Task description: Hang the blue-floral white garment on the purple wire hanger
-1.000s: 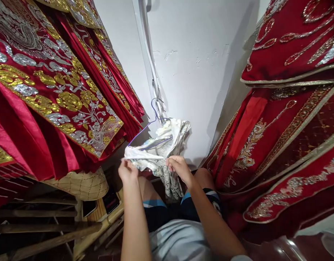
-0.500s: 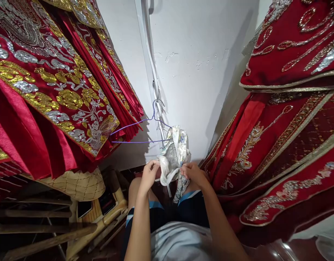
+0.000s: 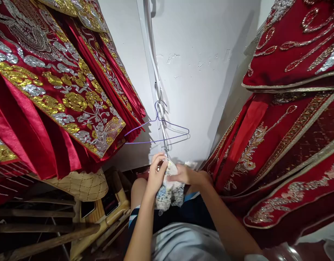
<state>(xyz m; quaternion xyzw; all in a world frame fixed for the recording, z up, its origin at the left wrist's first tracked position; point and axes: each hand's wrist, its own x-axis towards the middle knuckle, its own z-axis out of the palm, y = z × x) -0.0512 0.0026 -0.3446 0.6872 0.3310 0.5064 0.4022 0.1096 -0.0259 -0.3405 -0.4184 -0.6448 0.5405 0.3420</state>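
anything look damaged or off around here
Yes, slightly: the white wall has small chipped or peeling marks breaking its otherwise smooth surface, above and to the right of the purple hanger. No spill is visible.

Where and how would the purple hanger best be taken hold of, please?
I would pinch the hanger at its neck, just under the hook, coming from the front. The wire comes together there between two sloping shoulders, so the grip should balance, and nothing covers it from that side. The left end seems poorer, as it shows right beside the red skirt.
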